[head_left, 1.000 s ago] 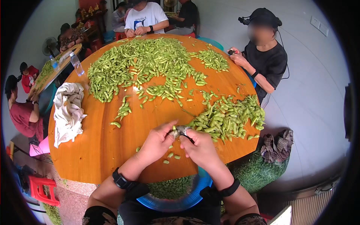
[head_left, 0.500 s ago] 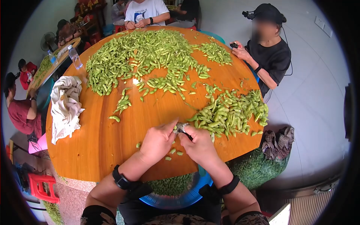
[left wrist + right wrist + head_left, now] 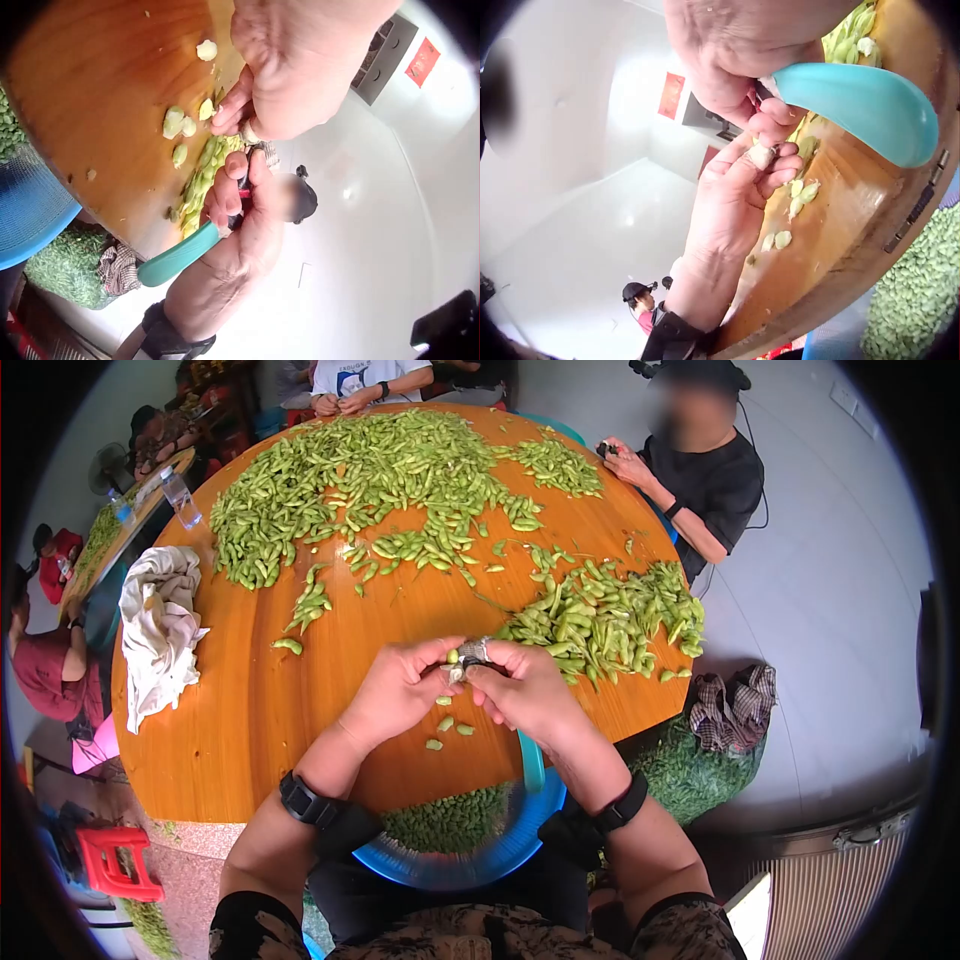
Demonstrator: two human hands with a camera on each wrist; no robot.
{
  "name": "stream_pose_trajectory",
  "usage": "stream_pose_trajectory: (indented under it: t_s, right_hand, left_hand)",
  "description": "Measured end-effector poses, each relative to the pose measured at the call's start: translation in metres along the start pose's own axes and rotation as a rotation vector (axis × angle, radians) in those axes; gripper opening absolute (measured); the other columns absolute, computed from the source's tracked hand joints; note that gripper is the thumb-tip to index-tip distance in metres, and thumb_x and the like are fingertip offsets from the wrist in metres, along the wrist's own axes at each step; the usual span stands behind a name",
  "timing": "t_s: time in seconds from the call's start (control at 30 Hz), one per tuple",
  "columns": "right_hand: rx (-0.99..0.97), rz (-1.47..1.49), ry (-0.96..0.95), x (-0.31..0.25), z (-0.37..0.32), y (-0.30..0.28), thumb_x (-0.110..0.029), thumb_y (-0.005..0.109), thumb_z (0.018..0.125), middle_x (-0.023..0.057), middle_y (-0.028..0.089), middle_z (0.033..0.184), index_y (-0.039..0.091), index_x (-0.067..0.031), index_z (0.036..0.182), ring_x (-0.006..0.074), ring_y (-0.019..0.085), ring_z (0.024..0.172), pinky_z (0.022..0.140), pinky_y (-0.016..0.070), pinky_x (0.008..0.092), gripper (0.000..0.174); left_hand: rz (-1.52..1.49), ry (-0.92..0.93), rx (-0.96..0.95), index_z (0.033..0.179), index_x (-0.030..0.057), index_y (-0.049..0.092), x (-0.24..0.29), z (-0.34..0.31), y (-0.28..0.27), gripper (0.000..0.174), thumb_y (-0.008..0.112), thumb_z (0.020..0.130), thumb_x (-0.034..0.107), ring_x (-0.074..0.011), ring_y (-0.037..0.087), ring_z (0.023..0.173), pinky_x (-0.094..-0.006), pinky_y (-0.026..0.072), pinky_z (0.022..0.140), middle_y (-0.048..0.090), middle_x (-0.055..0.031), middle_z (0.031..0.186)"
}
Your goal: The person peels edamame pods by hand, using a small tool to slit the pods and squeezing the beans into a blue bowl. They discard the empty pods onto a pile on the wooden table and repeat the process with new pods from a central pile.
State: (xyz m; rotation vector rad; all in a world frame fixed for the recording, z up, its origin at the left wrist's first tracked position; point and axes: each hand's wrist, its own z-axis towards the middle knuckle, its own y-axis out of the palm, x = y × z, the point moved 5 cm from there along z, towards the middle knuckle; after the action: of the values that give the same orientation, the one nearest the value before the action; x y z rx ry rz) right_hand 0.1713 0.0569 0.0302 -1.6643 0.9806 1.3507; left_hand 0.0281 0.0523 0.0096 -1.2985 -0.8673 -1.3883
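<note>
My left hand pinches a green soybean pod between thumb and fingertips, close over the table. A pale whitish patch shows at its thumb. Fingers of my right hand curl round a tool whose broad, curved teal handle sticks out below the palm. The tool's working end is hidden between the fingers; a dark part with red shows there in the left wrist view. Grey wrapping covers a right fingertip, right at the pod. Several loose pale-green beans lie on the wood below the hands.
A pod heap lies right of my hands, a larger pile farther back. A blue basin of shelled beans sits below the table edge. White cloth and a bottle stand left. A person sits right.
The head view has tilted down, so the table and piles sit higher in it. Both hands stay together at the pod; several right-hand fingers now show below the grip. The teal handle shows more.
</note>
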Motion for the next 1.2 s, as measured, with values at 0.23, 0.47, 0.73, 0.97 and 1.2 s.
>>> stream_pose_trajectory:
  t_s: [0.23,0.47,0.73,0.97,1.2]
  right_hand:
    - [0.006,0.038,0.015,-0.002,0.000,-0.005,-0.008,0.055,0.088,-0.0001,0.056,0.064,0.066,-0.0039,0.089,0.0058,0.045,0.045,0.039,0.0357,0.0216,0.012]
    - [0.023,-0.029,0.009,-0.007,-0.001,-0.010,-0.011,0.057,0.090,-0.0031,0.056,0.063,0.066,-0.0058,0.091,0.0034,0.046,0.046,0.040,0.0341,0.0181,0.010]
    - [0.275,-0.670,-0.395,-0.026,-0.021,0.011,-0.005,0.054,0.082,0.0237,0.059,0.079,0.058,0.0010,0.087,0.0426,0.058,0.071,0.064,0.0458,0.0471,0.008]
    - [0.258,-0.703,-0.408,-0.021,-0.025,0.013,-0.005,0.055,0.080,0.0220,0.060,0.074,0.057,-0.0004,0.086,0.0418,0.059,0.071,0.064,0.0474,0.0476,0.008]
    - [0.474,-1.116,-0.487,-0.028,-0.013,-0.038,-0.006,0.054,0.083,0.0219,0.059,0.070,0.057,-0.0012,0.085,0.0408,0.059,0.064,0.057,0.0478,0.0480,0.006]
  left_hand:
    - [-0.114,-0.011,-0.111,0.127,-0.0005,0.051,0.001,0.001,-0.001,0.034,0.048,0.093,0.000,-0.0105,0.064,0.079,-0.0241,0.0538,0.073,0.066,-0.0054,0.095]
    - [-0.121,-0.055,-0.076,0.116,0.0017,0.045,0.010,0.003,0.001,0.024,0.047,0.093,0.004,-0.0153,0.065,0.073,-0.0263,0.0527,0.061,0.063,-0.0082,0.096]
    - [0.839,0.342,0.118,0.104,0.0055,0.040,0.033,-0.011,0.008,0.034,0.062,0.078,0.008,-0.0397,0.061,0.073,-0.0455,0.0492,0.059,0.058,-0.0186,0.087]
    - [1.070,0.397,0.097,0.102,0.0038,0.047,0.042,-0.016,0.014,0.029,0.061,0.077,0.004,-0.0382,0.061,0.070,-0.0446,0.0499,0.060,0.057,-0.0179,0.086]
    - [1.057,0.187,0.167,0.089,0.0009,0.053,0.054,-0.051,-0.026,0.015,0.060,0.076,0.001,-0.0380,0.059,0.084,-0.0453,0.0497,0.071,0.058,-0.0167,0.087]
